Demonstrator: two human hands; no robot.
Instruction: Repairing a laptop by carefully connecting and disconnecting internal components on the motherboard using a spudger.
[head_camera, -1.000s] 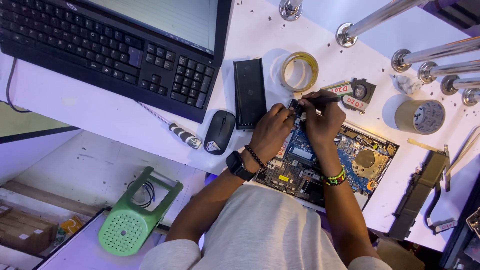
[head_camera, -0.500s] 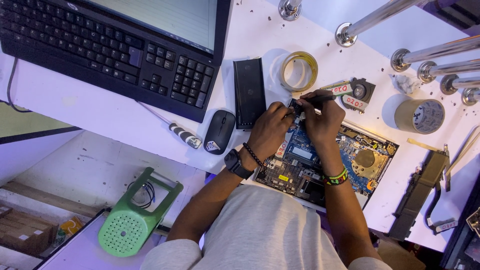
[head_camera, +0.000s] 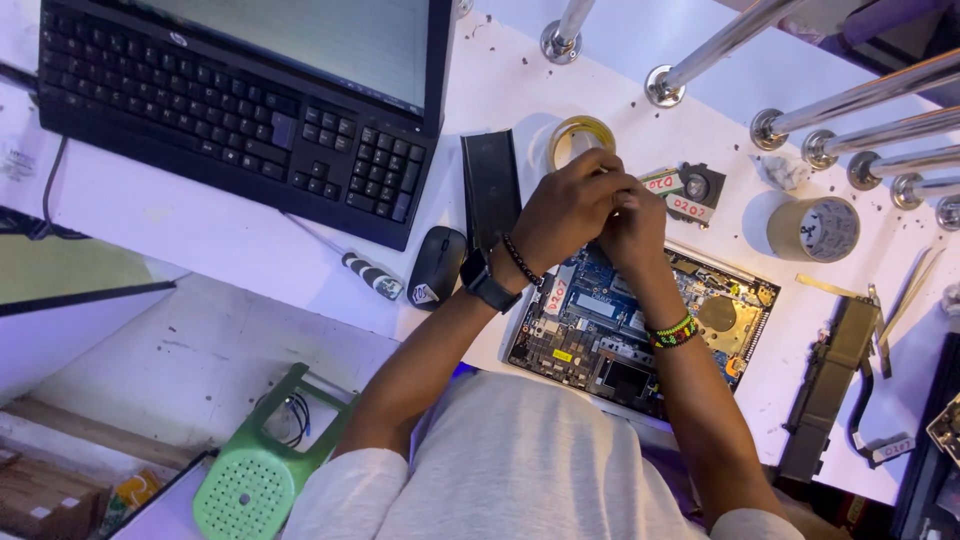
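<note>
Opened laptop (head_camera: 640, 335) with bare circuit board, lying on white table (head_camera: 200, 230) just below centre. Left hand (head_camera: 562, 212) and right hand (head_camera: 632, 225) pressed together over its far edge, at 12 o'clock of the board. Fingers curled tight, both closed around something small; what it is, cannot tell. Black watch on left wrist, bead bracelets on both. Tape ring (head_camera: 580, 140) just beyond the knuckles at 12 o'clock. Black slab (head_camera: 490, 188) at 9 o'clock of the hands, mouse (head_camera: 436, 266) past it at 8 o'clock. Small fan (head_camera: 692, 190) at 2 o'clock. Second tape roll (head_camera: 814, 229) at 3 o'clock. Keyboard (head_camera: 230, 130) far off at 10 o'clock.
</note>
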